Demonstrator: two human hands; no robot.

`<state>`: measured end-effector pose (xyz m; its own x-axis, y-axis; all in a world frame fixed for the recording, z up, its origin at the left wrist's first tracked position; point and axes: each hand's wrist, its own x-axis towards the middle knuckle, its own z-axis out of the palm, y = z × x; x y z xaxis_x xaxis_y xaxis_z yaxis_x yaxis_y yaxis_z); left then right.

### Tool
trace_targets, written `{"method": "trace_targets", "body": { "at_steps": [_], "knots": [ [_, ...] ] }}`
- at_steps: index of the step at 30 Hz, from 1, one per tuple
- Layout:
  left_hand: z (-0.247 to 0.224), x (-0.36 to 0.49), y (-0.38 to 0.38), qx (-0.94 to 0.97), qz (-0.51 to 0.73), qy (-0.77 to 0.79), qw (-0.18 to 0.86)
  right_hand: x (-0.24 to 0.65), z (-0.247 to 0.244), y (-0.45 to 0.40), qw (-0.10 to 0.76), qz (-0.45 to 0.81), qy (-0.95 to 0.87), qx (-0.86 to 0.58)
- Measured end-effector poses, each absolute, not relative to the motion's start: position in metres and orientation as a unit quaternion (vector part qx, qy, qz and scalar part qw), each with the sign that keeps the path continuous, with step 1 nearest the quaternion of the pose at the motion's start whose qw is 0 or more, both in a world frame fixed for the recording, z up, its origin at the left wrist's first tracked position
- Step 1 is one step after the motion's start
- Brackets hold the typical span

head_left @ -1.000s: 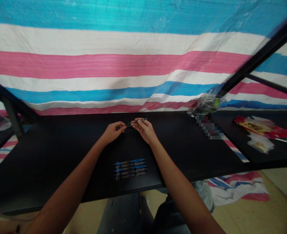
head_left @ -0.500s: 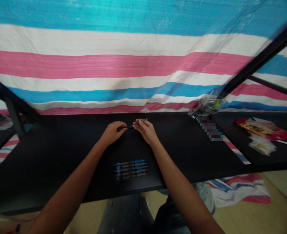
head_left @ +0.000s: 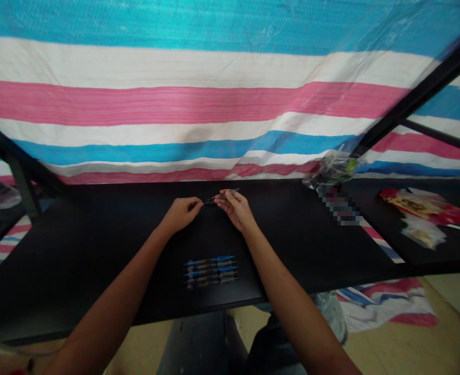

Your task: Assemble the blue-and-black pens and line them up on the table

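Note:
Over the middle of a black table (head_left: 97, 234), my left hand (head_left: 181, 213) and my right hand (head_left: 235, 209) hold one dark pen (head_left: 219, 198) between them. The left fingers pinch its left end, the right fingers grip its right part, and its tip sticks out to the upper right. Nearer to me, several blue and dark pens (head_left: 210, 271) lie side by side in a neat row on the table.
A striped blue, white and pink tarp (head_left: 214, 104) hangs behind the table. A clear plastic bag (head_left: 331, 171) lies at the back right. On a second black table to the right are red and clear packets (head_left: 425, 213). Black frame bars (head_left: 409, 109) cross at right.
The hands stay nearly where they were, with small finger shifts on the pen. The view drifts slightly.

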<state>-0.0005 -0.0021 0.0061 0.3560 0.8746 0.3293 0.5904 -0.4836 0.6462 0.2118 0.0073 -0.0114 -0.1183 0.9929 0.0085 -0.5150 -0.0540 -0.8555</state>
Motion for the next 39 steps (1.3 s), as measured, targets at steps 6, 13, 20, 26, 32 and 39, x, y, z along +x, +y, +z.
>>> {"method": "trace_targets", "body": {
  "at_steps": [6, 13, 20, 26, 32, 39],
  "knots": [
    [0.0057, 0.0002, -0.0013, 0.790, 0.318, 0.462, 0.249, 0.2109, -0.0087, 0.0070, 0.614, 0.616, -0.380, -0.313],
    [0.0010, 0.0007, -0.0008, 0.785, 0.346, 0.453, 0.243, 0.2122, -0.0066, 0.0052, 0.613, 0.624, -0.377, -0.304],
    [-0.0023, -0.0008, 0.0018, 0.783, 0.353, 0.448, 0.247, 0.2154, -0.0118, 0.0088, 0.591, 0.657, -0.348, -0.315],
    [-0.0005, -0.0005, 0.0004, 0.788, 0.343, 0.444, 0.252, 0.2140, -0.0118, 0.0083, 0.575, 0.657, -0.362, -0.327],
    [-0.0020, -0.0009, 0.0011, 0.788, 0.339, 0.451, 0.247, 0.2118, -0.0098, 0.0080, 0.614, 0.597, -0.391, -0.337],
    [-0.0018, -0.0005, 0.0012, 0.788, 0.331, 0.458, 0.244, 0.2113, -0.0074, 0.0073, 0.623, 0.569, -0.423, -0.331]
  ]
}}
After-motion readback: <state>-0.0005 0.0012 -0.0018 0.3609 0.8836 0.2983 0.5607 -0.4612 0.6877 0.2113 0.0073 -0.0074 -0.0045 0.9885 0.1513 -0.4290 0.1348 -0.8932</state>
